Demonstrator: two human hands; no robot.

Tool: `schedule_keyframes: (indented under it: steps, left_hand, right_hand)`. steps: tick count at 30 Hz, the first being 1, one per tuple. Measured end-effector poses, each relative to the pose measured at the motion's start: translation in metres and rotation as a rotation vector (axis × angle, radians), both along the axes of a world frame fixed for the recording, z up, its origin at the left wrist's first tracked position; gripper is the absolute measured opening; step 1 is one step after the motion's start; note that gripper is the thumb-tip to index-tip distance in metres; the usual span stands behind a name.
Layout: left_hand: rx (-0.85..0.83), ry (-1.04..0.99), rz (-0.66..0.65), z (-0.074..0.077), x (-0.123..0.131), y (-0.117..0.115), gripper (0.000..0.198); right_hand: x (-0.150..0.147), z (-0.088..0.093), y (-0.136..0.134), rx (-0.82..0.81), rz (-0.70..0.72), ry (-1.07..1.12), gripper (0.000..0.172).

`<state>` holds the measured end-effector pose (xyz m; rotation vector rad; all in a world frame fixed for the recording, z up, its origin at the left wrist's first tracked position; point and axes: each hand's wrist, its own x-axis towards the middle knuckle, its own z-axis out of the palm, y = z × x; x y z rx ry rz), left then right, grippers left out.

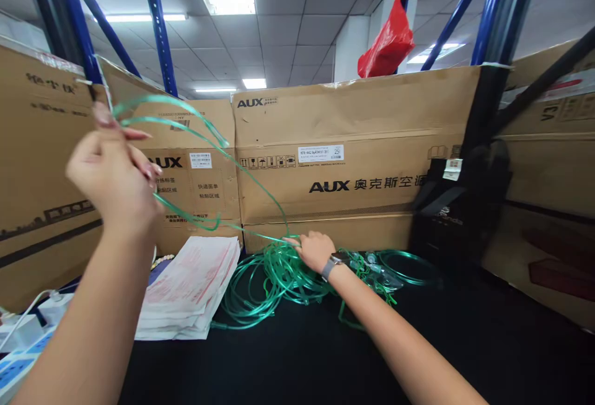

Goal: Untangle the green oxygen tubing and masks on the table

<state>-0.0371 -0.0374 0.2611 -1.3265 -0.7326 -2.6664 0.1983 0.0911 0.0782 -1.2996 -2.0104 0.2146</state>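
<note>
My left hand (118, 172) is raised at the left, closed around a length of green clear tubing (186, 110). One strand of it loops up and over to the right, and others trail below the hand. A tangled heap of green tubing (260, 287) lies on the black table surface. My right hand (316, 250), with a watch on the wrist, is at the top of the heap, its fingers closed on a strand of tubing that runs across toward the left hand. The right fingertips are small and partly hidden.
A stack of white printed paper bags (190, 293) lies left of the heap. More tubing with clear plastic parts (376, 268) lies to the right. Cardboard boxes (362, 120) wall off the back. A black bag (450, 219) stands at right, a power strip (23, 355) at lower left.
</note>
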Motion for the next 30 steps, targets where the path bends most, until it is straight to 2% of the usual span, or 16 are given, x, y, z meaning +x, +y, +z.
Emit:
schedule_keyframes:
  steps: [3,6,9,11,14,17,19,21,23,25,27,30]
  left_hand:
    - [-0.126,0.067,-0.127,-0.022,0.003,0.017,0.033]
    - [-0.251,0.135,-0.261,-0.040,0.008,0.025,0.029]
    - [-0.265,0.129,-0.329,-0.049,0.014,0.028,0.027]
    - [-0.262,0.102,-0.394,-0.052,0.015,0.030,0.026]
    - [-0.272,0.028,-0.535,-0.059,0.011,0.034,0.030]
    - [-0.342,-0.059,-0.693,-0.079,0.007,0.042,0.036]
    - [-0.436,-0.097,-0.783,-0.103,0.007,0.048,0.037]
    - [-0.559,-0.107,-0.853,-0.135,0.011,0.053,0.036]
    - [-0.680,-0.099,-0.897,-0.170,0.019,0.057,0.034]
    - [-0.765,-0.092,-0.900,-0.202,0.026,0.058,0.035]
    - [-0.824,-0.069,-0.887,-0.225,0.032,0.059,0.034]
    - [-0.873,-0.018,-0.848,-0.239,0.038,0.056,0.032]
  right_hand:
    - [0.010,0.023,0.006,-0.028,0.019,0.114,0.041]
    - [0.020,0.049,0.010,0.015,0.087,0.263,0.060]
    - [0.026,0.067,0.004,0.171,0.135,0.437,0.070]
    - [0.028,0.068,-0.004,0.312,0.142,0.524,0.065]
    - [0.031,0.048,-0.016,0.445,0.174,0.506,0.043]
    - [0.037,0.009,-0.024,0.420,0.249,0.347,0.027]
    - [0.042,-0.022,-0.026,0.372,0.258,0.265,0.031]
    - [0.047,-0.050,-0.026,0.337,0.229,0.219,0.036]
    - [0.050,-0.069,-0.023,0.312,0.198,0.195,0.046]
    - [0.052,-0.080,-0.019,0.304,0.157,0.191,0.061]
    - [0.054,-0.085,-0.015,0.300,0.123,0.194,0.074]
    - [0.063,-0.084,-0.012,0.296,0.087,0.211,0.076]
